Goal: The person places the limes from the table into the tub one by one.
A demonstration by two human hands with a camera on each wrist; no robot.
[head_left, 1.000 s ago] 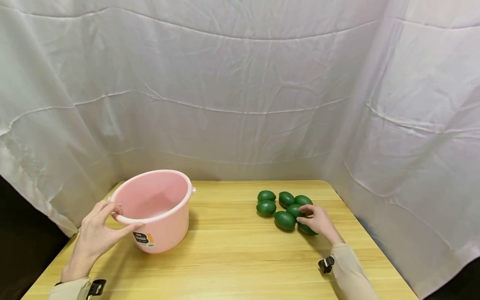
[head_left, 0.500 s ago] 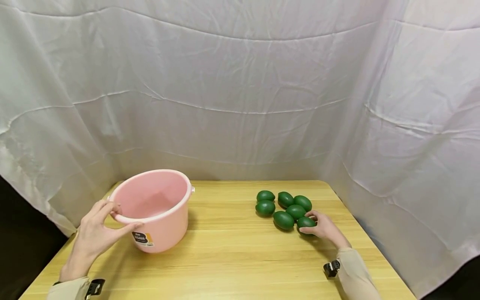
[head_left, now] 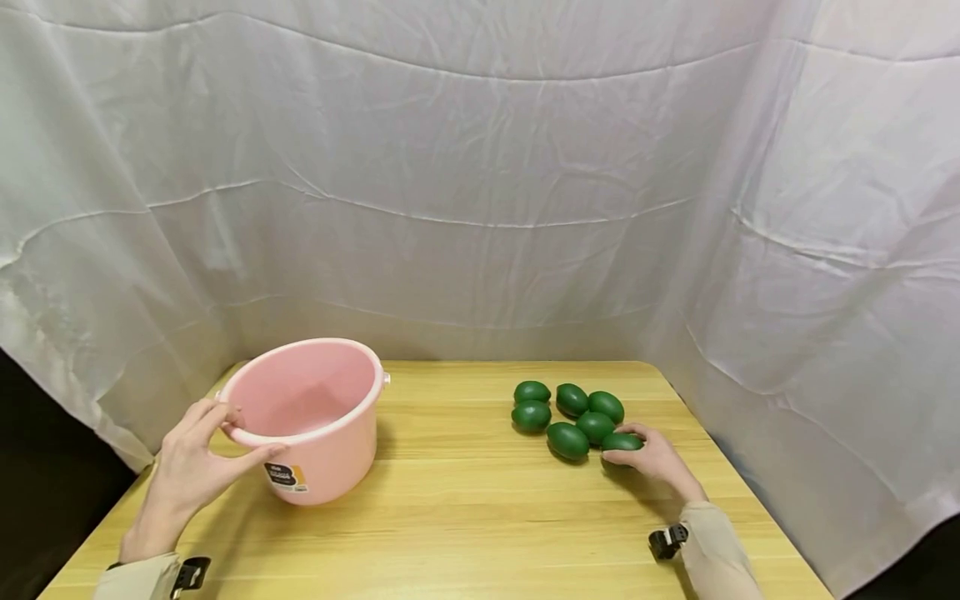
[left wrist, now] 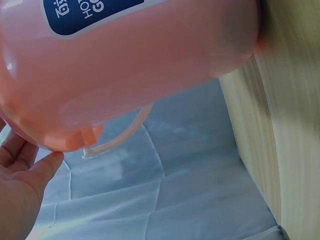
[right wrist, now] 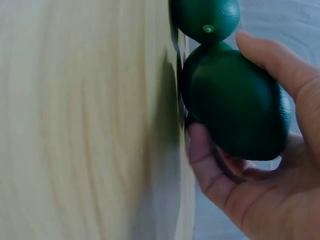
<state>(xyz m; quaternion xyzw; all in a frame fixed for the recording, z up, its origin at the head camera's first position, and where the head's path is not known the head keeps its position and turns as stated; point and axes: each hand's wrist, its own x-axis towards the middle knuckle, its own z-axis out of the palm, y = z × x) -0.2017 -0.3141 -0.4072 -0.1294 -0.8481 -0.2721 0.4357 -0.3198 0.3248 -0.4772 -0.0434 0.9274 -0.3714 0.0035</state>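
Observation:
At the left, my left hand [head_left: 187,471] grips the rim of a pink plastic bucket [head_left: 337,458], fingers over the edge and thumb on the outer wall. In the left wrist view the bucket's handle [left wrist: 120,135] hangs along its side. On the right, my right hand [head_left: 660,462] holds a dark green lime [head_left: 622,443], the one nearest me on that side. The right wrist view has thumb and fingers round this lime [right wrist: 242,105], low by the tabletop; I cannot tell whether it is lifted. Several similar limes [head_left: 567,441] lie clustered beside it.
Both the bucket and the limes are on a light wooden table [head_left: 465,517]. Pale grey cloth [head_left: 480,208] hangs behind the table and along both sides. A dark strapped device [head_left: 667,542] sits on my right wrist, another [head_left: 191,575] on my left.
My right hand has come down from over the cluster onto the near right lime and closed round it, and that lime has shifted slightly right. The left hand and bucket stay put.

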